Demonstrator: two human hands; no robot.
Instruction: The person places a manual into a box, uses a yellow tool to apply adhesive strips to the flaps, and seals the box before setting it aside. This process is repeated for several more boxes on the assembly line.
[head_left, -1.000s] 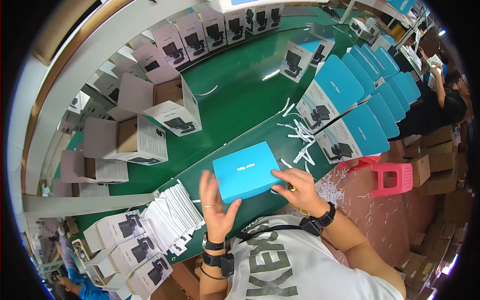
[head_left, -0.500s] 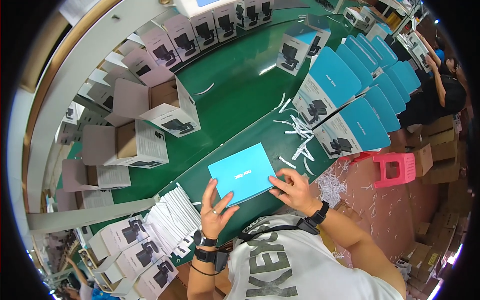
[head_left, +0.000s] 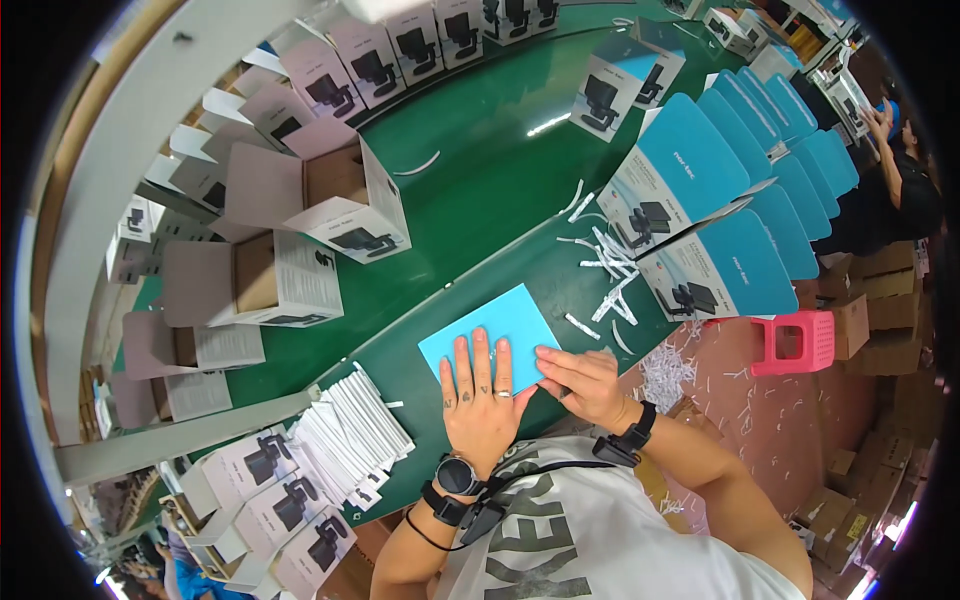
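Note:
A flat, rectangular light-blue card (head_left: 520, 308) with small white print lies on the green table, directly in front of me. My left hand (head_left: 482, 400) rests flat across its lower left part, fingers stretched out and slightly apart, covering much of the print. At the card's right edge, my right hand (head_left: 585, 385) has its thumb and fingers pinched together on the border. Whether the card is a single piece or a folded booklet, I cannot tell.
White paper strips (head_left: 610, 262) lie scattered beyond the card. A stack of folded white sheets (head_left: 350, 435) is at left. Open boxes (head_left: 365, 205) line the far left, and boxes with raised blue flaps (head_left: 735, 262) stand at right. A pink stool (head_left: 822, 340) is on the floor.
My left hand has moved from holding the card's left edge to lying flat on top of it. My right hand stays at the right edge, its fingers drawn closer together.

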